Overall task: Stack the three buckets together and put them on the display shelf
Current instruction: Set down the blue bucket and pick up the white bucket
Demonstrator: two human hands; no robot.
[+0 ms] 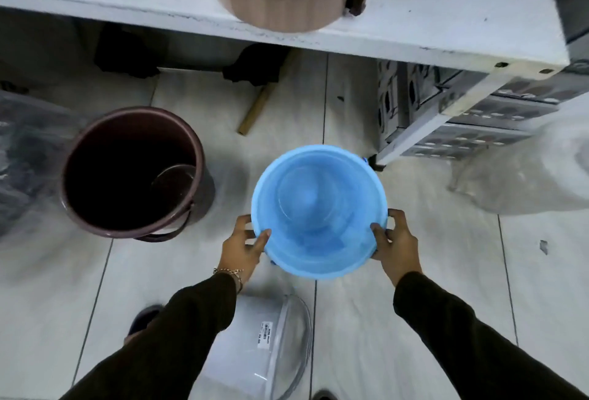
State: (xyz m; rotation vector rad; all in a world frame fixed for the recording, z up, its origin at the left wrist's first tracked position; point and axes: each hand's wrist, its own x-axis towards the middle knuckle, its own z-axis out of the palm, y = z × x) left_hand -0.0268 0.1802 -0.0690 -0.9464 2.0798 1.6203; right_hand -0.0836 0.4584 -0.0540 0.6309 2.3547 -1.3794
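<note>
Brown bucket (132,173): on the floor, well left of the grip, upright.
Left hand (243,248): clasping the blue bucket (318,211) rim.
Blue bucket: between both hands, apparently lifted clear.
Right hand (395,241): clasping the opposite rim.
White bucket (255,345): below the grip, on its side.

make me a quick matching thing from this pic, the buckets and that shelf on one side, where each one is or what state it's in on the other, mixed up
Column 1
1. blue bucket
2. brown bucket
3. white bucket
4. display shelf

Column 2
A. lying on its side on the floor, near the person's feet
B. held at the rim by the left hand and right hand
C. carries a tan round container
D. standing upright on the floor, handle down

Pairs: 1-B, 2-D, 3-A, 4-C
</note>
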